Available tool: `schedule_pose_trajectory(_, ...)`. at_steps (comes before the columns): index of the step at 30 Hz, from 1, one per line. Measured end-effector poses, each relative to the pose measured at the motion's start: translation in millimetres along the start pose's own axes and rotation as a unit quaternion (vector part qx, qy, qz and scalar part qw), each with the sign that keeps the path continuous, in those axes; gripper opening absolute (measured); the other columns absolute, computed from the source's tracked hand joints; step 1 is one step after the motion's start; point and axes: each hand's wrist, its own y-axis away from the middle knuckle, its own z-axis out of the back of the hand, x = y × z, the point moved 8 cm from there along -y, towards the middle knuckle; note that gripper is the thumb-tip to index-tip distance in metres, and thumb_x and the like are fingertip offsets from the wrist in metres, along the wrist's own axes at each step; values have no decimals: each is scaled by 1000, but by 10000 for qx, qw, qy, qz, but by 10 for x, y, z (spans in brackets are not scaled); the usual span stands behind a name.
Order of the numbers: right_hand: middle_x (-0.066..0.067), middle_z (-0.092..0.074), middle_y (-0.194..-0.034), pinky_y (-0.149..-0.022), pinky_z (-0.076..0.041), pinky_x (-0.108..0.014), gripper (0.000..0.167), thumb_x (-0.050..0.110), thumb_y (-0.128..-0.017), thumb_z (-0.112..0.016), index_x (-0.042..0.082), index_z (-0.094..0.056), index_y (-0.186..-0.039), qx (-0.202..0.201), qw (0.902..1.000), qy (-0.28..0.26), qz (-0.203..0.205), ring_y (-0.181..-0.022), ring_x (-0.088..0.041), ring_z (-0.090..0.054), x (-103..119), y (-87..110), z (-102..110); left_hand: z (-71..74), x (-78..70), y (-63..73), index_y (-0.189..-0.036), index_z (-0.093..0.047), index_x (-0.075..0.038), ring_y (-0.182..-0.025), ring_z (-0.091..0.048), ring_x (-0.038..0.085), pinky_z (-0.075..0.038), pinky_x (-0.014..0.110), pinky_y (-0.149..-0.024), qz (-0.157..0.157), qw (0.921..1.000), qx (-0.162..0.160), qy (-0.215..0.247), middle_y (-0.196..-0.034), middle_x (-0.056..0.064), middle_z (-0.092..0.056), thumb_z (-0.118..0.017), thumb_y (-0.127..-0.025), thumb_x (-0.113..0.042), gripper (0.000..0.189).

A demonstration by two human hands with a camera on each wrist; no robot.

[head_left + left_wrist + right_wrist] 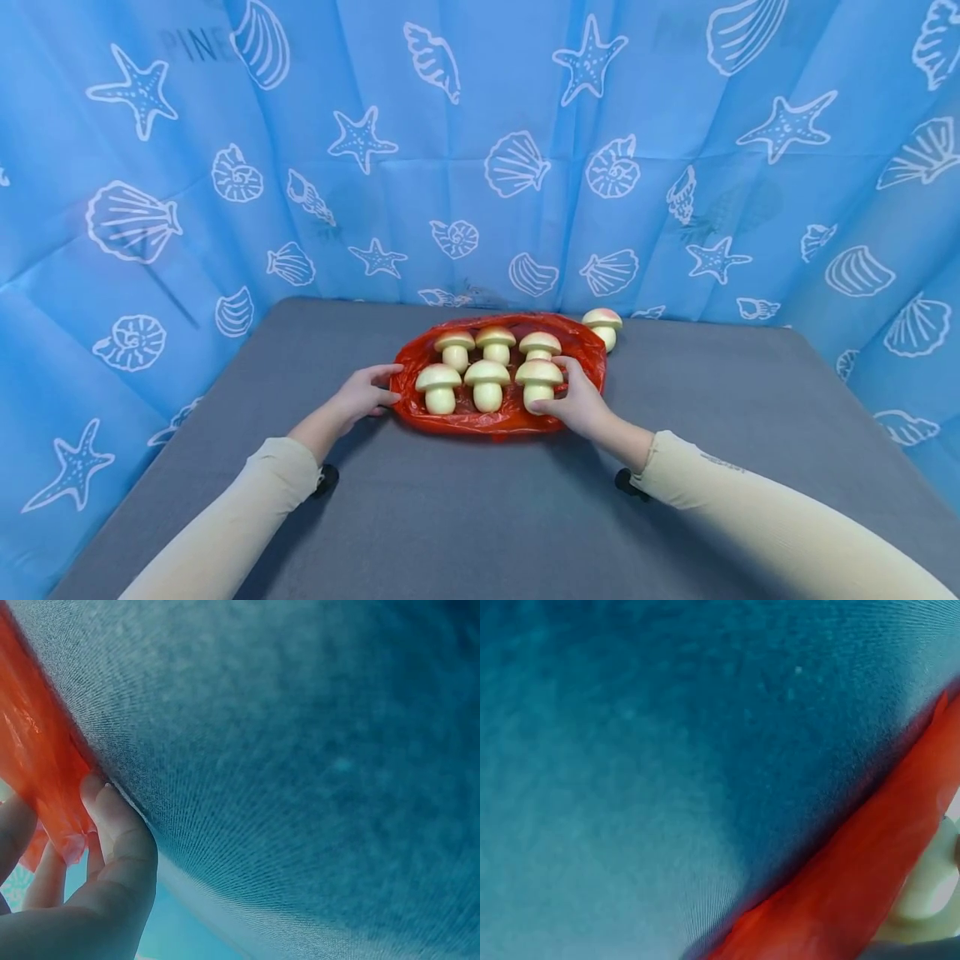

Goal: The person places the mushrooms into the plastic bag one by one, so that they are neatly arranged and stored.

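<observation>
A red plastic bag [498,431] lies spread open on the table, with several toy mushrooms standing inside in two rows. My left hand [364,392] pinches the bag's left edge; the left wrist view shows the red plastic [45,765] between thumb and fingers. At the right end of the front row, my right hand [581,404] grips a pale mushroom [537,377] around its stem and cap. The right wrist view has the bag's side [862,862] and part of a pale mushroom [926,889], with the hand mostly out of sight.
Another mushroom [602,325] stands outside the bag, just behind its right end. The grey cloth-covered table [465,517] ends at the back against a blue curtain [465,125] printed with shells and starfish.
</observation>
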Motion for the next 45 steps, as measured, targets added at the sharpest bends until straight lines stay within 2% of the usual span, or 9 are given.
schedule_pose_trajectory(19, -32, -48, -131, -100, -40, -53, 77, 15, -83, -77, -11, -31, -138, 33, 9984, 546, -130, -115, -40, -50, 8, -27, -102, 3, -6, -13, -148, -40, -7, -128, -43, 37, -45, 50, -96, 18, 10000, 2, -7, -149, 23, -37, -56, -95, -3, 56)
schedule_pose_trajectory(24, -32, -46, -135, -102, -38, -54, 79, 17, -84, -76, -11, -28, -140, 143, 9985, 470, -234, -117, -40, -49, -2, -17, -92, -3, -10, -8, -148, -40, -6, -128, -43, 38, -45, 50, -96, -3, 10000, 2, 7, -149, 23, -37, -56, -95, -2, 56)
schedule_pose_trajectory(33, -29, -49, -131, -98, -42, -53, 69, 13, -85, -74, -9, -36, -137, 100, 9987, 413, -277, -115, -40, -49, 28, 4, 26, -1, 1, 0, -149, -39, -7, -130, -40, 38, -44, 50, -97, 5, 10000, 57, 35, -149, 23, -36, -56, -95, -2, 57)
schedule_pose_trajectory(45, -33, -46, -133, -98, -42, -54, 68, 14, -86, -73, -9, -37, -139, -9, 9987, 232, -450, -122, -44, -44, 99, 71, 263, -1, 7, 6, -148, -40, -6, -130, -40, 37, -46, 47, -94, -44, 9999, 75, 67, -149, 24, -35, -57, -94, -1, 57)
